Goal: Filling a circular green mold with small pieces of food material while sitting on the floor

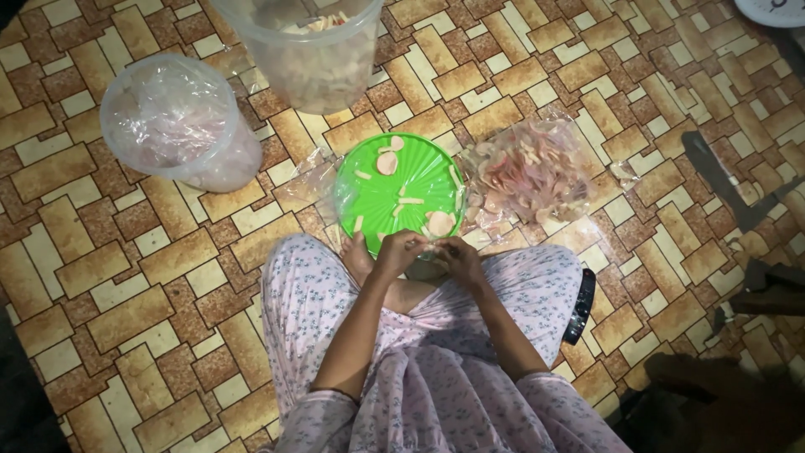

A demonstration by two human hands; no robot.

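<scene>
The floor (126, 277) was covered in a brown and cream block-pattern sheet and filled the whole view; the person sat on it cross-legged in a pale floral garment. The right edge of the scene lay in shadow.

Two clear plastic tubs stood at the top: one tub (312, 52) held pale chips, and the other tub (172, 122), lined with a plastic bag, stood to its left, apart from it. One clear bag of pinkish and pale chips (530, 172) lay on the floor, touching the right edge of one round green tray (401, 197). The tray lay directly in front of the person's knees and carried about eight scattered chips. One dark flat object (580, 306) lay beside the person's right knee.

Both forearms reached forward and met at the near rim of the tray. The left hand (401, 252) and right hand (457, 258) were close together, fingers curled inward around something small; what they pinched could not be made out.
</scene>
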